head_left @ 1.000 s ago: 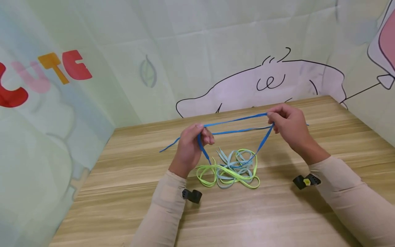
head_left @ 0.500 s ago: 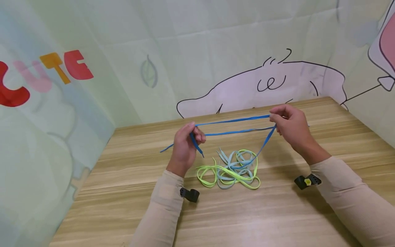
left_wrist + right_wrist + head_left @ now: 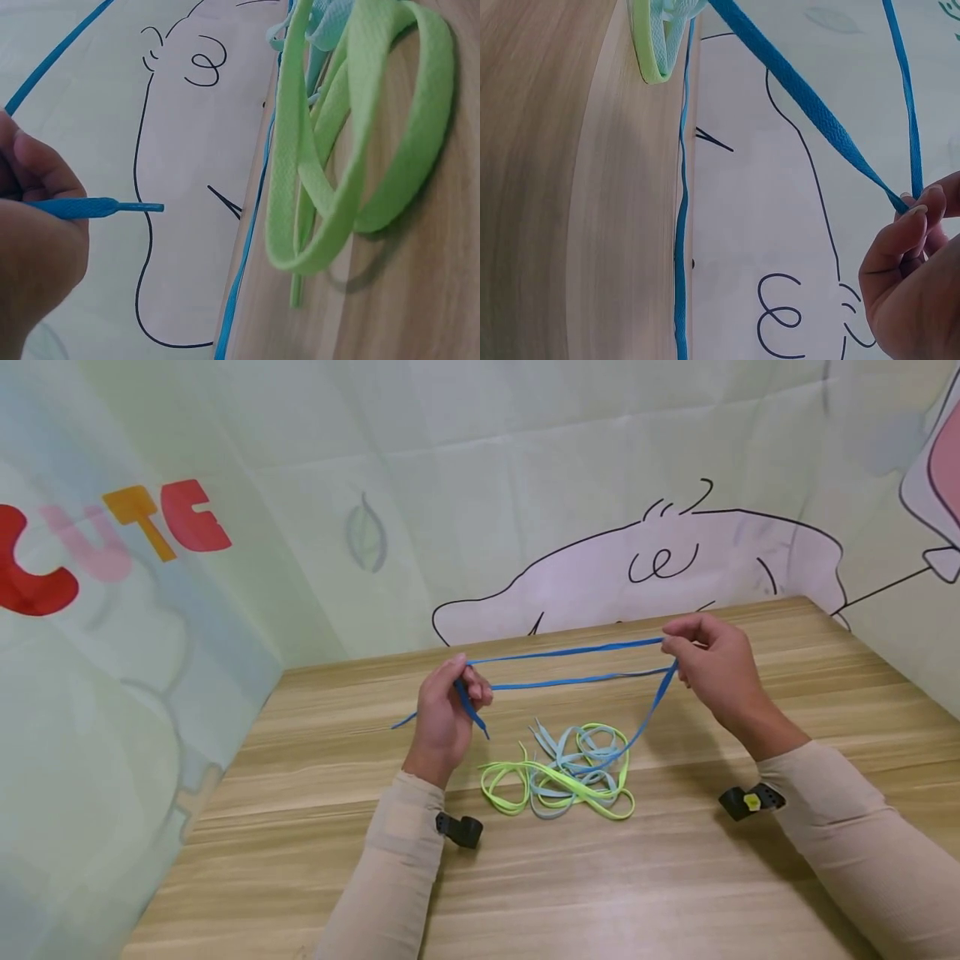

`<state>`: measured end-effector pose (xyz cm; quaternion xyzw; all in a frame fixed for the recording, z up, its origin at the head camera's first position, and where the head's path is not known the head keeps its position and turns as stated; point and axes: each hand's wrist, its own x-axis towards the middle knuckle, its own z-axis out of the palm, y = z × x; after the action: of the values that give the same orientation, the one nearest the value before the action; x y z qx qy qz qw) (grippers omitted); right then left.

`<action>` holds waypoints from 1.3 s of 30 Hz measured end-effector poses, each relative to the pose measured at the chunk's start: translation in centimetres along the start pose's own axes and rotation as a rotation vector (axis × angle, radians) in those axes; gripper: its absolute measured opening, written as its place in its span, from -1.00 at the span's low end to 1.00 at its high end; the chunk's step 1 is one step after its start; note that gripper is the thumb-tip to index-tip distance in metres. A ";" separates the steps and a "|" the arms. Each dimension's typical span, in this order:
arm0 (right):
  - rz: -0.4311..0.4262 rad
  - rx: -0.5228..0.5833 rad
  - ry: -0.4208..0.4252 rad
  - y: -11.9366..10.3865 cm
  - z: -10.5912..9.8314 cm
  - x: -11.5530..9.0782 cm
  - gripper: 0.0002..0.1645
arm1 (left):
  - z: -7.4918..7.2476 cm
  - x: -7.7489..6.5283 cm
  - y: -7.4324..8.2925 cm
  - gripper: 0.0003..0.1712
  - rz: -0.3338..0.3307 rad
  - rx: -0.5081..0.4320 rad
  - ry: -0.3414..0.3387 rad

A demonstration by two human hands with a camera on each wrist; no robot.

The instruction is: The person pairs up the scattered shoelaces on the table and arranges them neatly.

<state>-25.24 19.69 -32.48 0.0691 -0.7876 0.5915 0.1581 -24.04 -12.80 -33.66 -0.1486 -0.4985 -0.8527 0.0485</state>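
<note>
Blue lace hangs between two hands above the wooden table, one span drawn nearly straight from the left hand to the right hand. Thumb and fingers of the left hand pinch it near one end, so a short tail with its slim, stiff tip sticks out; those of the right hand pinch it farther along, and from there the remainder slopes down to the pile. Judged by how things lie, the untangling is partway: a stretched blue lace, apparently a separate one, already lies across the far side of the table, while the held one is only partly free. Green lacing and pale blue lacing are left in the heap, loosely looped over each other. The green is a flat, soft-looking woven band bending into wide, rounded loops; the held blue is similarly flat, narrowing where it twists near the right fingertips. Wood grain runs in long, pale streaks.
</note>
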 end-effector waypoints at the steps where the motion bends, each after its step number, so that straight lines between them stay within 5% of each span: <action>1: -0.002 0.000 0.002 0.0 0.0 0.0 -0.78 | 0.0 0.0 0.0 -0.59 0.000 -0.001 0.003; 39: 0.004 -0.033 0.017 0.1 -0.8 0.4 -0.71 | -1.1 0.2 -0.1 -0.60 -0.005 -0.017 0.093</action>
<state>-25.53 20.54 -32.28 0.0599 -0.7960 0.5792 0.1649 -24.50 -13.64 -34.18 -0.1080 -0.4889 -0.8629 0.0684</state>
